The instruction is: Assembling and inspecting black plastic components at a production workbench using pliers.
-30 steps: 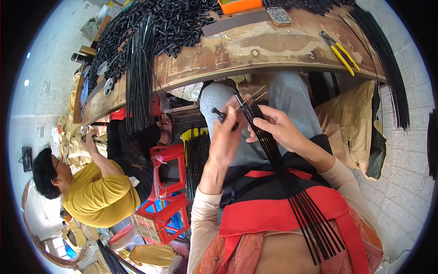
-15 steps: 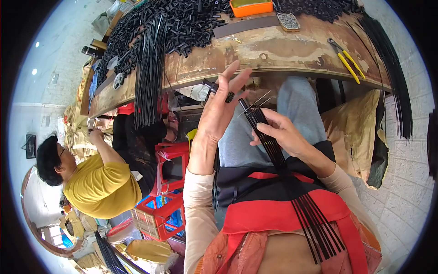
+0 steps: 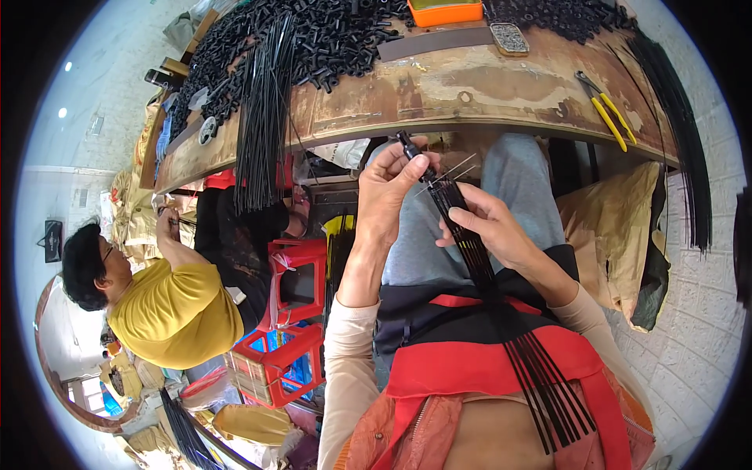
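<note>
A bundle of thin black rods (image 3: 472,254), like umbrella ribs, lies slantwise over my lap, its lower ends fanned out across my red-and-black apron (image 3: 462,368). My right hand (image 3: 501,229) is closed around the upper part of the bundle, thumb on top. At the bundle's top end, my left hand (image 3: 381,196) pinches a black tubular plastic fitting (image 3: 408,147) between thumb and fingers. Several thin metal wires (image 3: 458,171) stick out sideways just below that fitting. My left fingers partly hide where fitting and rods meet.
On the wooden bench (image 3: 376,106) ahead lie a heap of black plastic fittings (image 3: 321,47), hanging black rods (image 3: 265,110), a tin of small parts (image 3: 509,39), an orange tray (image 3: 445,14) and yellow-handled pliers (image 3: 607,110). Red stools (image 3: 286,364) and a person in yellow (image 3: 176,317) are at left.
My left hand, spread half a second ago with a black fitting near its fingers, has closed on the fitting at the bundle's top. My right hand keeps its grip. The view has shifted slightly.
</note>
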Demonstrator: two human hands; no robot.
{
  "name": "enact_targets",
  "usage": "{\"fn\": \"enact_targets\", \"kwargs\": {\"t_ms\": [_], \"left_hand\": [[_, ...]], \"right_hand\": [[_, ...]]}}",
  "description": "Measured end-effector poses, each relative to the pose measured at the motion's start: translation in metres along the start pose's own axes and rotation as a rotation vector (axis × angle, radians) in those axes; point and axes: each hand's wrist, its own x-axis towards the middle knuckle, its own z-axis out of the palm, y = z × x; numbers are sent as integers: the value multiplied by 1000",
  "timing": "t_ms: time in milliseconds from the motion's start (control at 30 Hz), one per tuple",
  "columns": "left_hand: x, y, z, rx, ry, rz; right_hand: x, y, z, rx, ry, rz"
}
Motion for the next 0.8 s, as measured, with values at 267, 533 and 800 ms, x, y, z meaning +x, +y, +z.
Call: {"fn": "enact_targets", "kwargs": {"t_ms": [267,533,800], "left_hand": [[-7,-6,-1,-138,69,-3],[-7,-4,1,153,102,75],[-7,-3,0,88,10,17]], "right_hand": [[0,2,1,-27,9,-4],[2,3,0,-1,22,-8],[1,3,-5,10,8,4]]}}
